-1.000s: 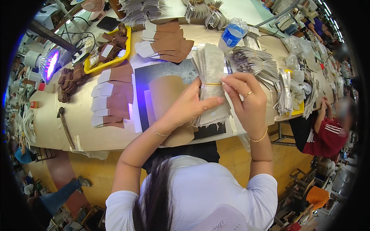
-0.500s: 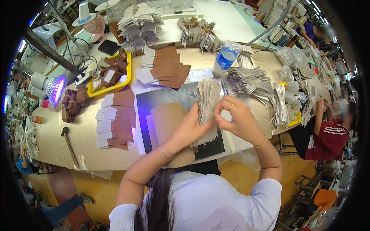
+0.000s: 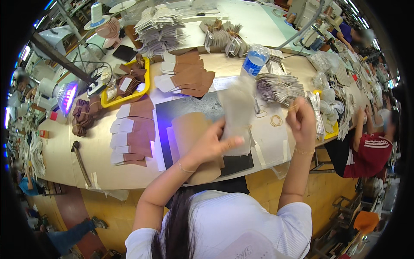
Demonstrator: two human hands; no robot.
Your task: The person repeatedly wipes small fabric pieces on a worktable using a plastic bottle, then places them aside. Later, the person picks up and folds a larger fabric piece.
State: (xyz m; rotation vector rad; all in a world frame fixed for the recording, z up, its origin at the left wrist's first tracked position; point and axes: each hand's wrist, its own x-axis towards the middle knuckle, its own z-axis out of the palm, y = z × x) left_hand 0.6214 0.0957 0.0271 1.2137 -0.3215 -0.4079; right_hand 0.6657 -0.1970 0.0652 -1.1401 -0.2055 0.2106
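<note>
My left hand (image 3: 211, 144) grips a bundle of pale cut fabric pieces (image 3: 237, 105), held over a black mat (image 3: 185, 105). The bundle is smeared by motion, so whether a band goes round it is unclear. To the right, my right hand (image 3: 302, 121) is raised with fingers pinched together; what they hold, if anything, is too small to make out. Thin yellowish rubber bands (image 3: 276, 120) lie on the table between my hands, beside small metal scissors or snips (image 3: 258, 108). A curved tan sheet (image 3: 189, 134) sits on the mat under my left wrist.
Fanned brown-and-white pieces (image 3: 133, 134) lie left, near a hammer (image 3: 79, 162) and a yellow tray (image 3: 147, 80). A water bottle (image 3: 254, 62) and banded grey bundles (image 3: 280, 88) stand behind my hands. A lit lamp (image 3: 67, 99) is at left; a co-worker in red (image 3: 371, 153) sits right.
My right hand has left the bundle and moved right, uncovering the rubber bands on the table. The bundle has shifted slightly in my left hand and now blurs.
</note>
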